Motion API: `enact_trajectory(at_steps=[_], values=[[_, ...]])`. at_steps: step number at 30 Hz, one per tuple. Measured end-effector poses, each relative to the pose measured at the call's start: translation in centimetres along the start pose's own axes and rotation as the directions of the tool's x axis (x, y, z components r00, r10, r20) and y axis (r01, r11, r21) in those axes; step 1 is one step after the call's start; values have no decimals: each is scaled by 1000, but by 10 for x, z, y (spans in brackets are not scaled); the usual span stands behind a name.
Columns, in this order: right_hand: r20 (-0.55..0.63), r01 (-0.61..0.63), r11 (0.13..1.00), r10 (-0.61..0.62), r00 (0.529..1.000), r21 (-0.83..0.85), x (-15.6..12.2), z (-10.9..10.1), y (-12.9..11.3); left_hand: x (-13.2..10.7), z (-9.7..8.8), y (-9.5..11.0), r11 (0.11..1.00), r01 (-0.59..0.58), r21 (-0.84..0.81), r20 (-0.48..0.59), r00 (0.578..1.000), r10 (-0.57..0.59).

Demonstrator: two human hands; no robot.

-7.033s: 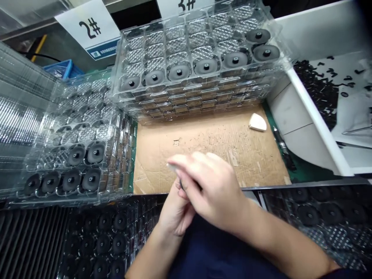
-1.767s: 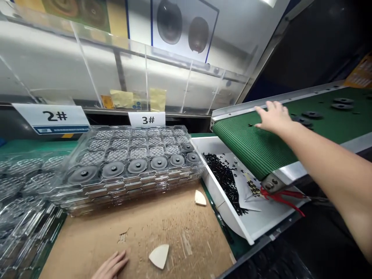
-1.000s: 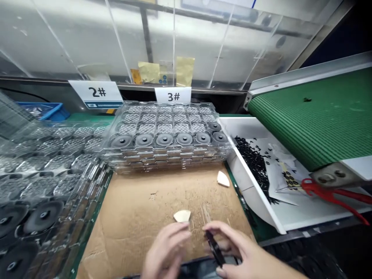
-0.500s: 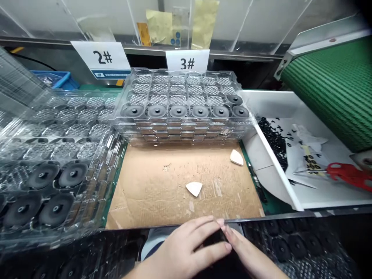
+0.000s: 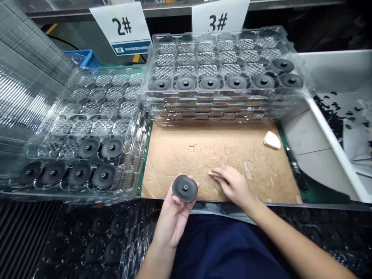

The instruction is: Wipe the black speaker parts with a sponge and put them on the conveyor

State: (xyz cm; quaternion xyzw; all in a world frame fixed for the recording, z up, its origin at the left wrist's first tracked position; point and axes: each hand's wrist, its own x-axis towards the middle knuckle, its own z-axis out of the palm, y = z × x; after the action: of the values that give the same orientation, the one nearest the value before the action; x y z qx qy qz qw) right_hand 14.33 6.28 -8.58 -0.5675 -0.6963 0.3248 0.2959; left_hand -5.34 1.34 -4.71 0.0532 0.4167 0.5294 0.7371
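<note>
At far left, a clear tray stack (image 5: pixel 100 126) carries grey discs (image 5: pixel 104 176) in the two rows nearest the person; its moulded pockets presumably keep the parts from rubbing against one another. To its right, a cardboard sheet (image 5: pixel 174 135) covers the counter (image 5: pixel 325 193), probably to shield it from wear.

Over the near edge of the sheet, the left hand (image 5: pixel 176 217) grips a single dark disc (image 5: pixel 185 188) by its edge, thumb on one side and fingers beneath; this hold seems suited to leaving the upper face exposed. The disc is matt charcoal, rounded to slightly oval, with a smooth face and a short central hub whose tip is paler. Behind the sheet stands the central tray stack (image 5: pixel 203 102), its front row likewise filled.

Right of the disc and apart from it, the right hand (image 5: pixel 232 186) pinches a thin pale piece (image 5: pixel 211 173) at the fingertips, most of it hidden. Farther right, a cream wedge (image 5: pixel 272 140) lies on the cardboard, perhaps kept there within easy reach. At far right, a white bin (image 5: pixel 337 153) contains loose black pieces (image 5: pixel 328 112), its walls presumably preventing their scatter.
</note>
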Motion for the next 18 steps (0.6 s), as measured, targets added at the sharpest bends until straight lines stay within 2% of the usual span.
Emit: enact_trajectory(at_steps=[4, 5, 6, 8, 9, 11, 12, 14, 16, 18], values=[[-63, 51, 997, -48, 997, 50, 12, -23, -55, 6, 14, 1, 998, 37, 54, 71, 997, -40], [-89, 89, 994, -83, 993, 67, 11, -25, -71, 7, 18, 1, 997, 44, 68, 81, 996, -49], [-125, 188, 978, -176, 976, 89, 10, -26, -86, 8, 21, 0, 995, 54, 80, 87, 994, -61], [-75, 294, 951, -288, 955, 91, 5, -27, -108, 8, 26, 0, 991, 75, 107, 71, 994, -83], [9, 305, 947, -308, 951, 106, 4, -28, -113, 8, 28, -1, 990, 81, 119, 49, 995, -87], [183, 273, 954, -293, 938, 126, 4, -30, -116, 6, 32, -3, 987, 84, 137, -1, 996, -85], [205, 265, 958, -283, 937, 113, 6, -31, -114, 5, 34, -5, 986, 86, 145, -11, 996, -86], [75, 296, 954, -298, 951, 39, 7, -32, -109, 3, 39, -8, 983, 100, 153, 13, 995, -104], [-59, 347, 938, -345, 937, 21, 2, -36, -105, 2, 44, -10, 983, 105, 153, 70, 991, -116], [-21, 365, 924, -365, 931, 115, -10, -44, -101, 1, 46, -9, 986, 93, 142, 121, 987, -110]])
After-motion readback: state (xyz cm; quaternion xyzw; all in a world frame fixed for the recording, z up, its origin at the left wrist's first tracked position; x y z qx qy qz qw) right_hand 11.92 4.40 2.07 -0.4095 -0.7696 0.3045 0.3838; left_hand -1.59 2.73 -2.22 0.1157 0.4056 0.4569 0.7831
